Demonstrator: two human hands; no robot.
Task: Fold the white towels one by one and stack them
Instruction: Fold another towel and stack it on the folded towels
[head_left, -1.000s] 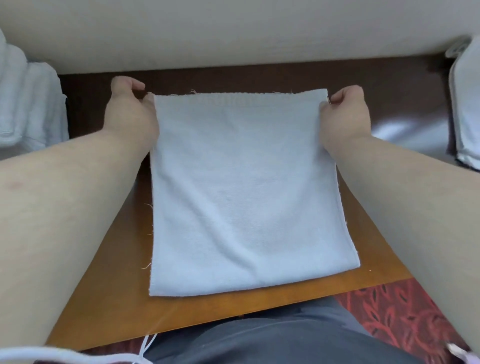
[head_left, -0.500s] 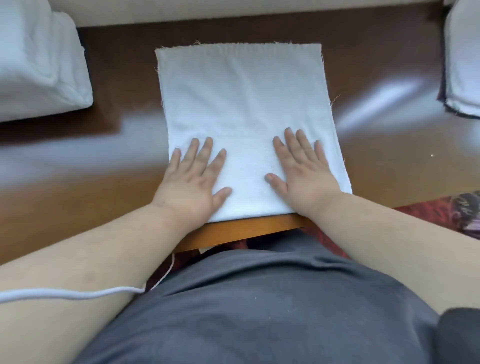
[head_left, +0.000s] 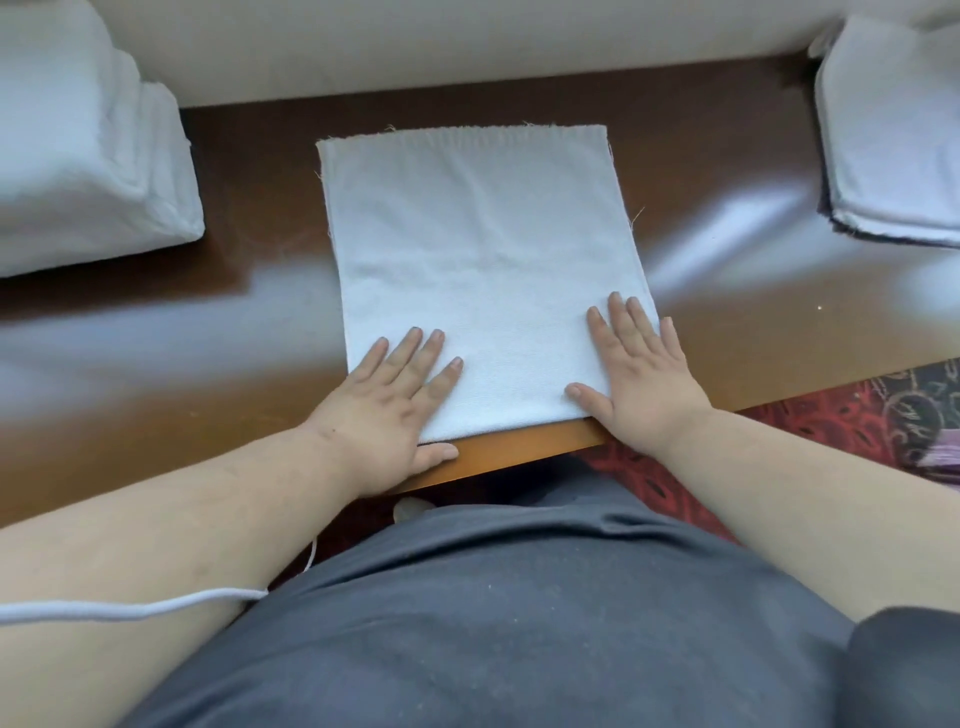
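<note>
Two piles of white towels flank the work: a tall stack (head_left: 78, 156) sits at the counter's (head_left: 156, 364) far left corner, and a flatter pile (head_left: 893, 140) lies at its far right edge. Between them, a single folded towel (head_left: 478, 260) lies flat in the middle of the counter, its near hem just short of the near edge. The left hand (head_left: 384, 410) rests flat on the towel's near left corner, fingers straight and spread, thumb down on the wood beside the hem. The right hand (head_left: 639, 374) presses the near right corner the same way, fingers straight, gripping nothing. The cloth looks light, thin and limp, with loose threads along its edges, so it should crease easily but slide on the glossy wood. For the next fold, the near corners under the hands seem the natural places to pinch.
</note>
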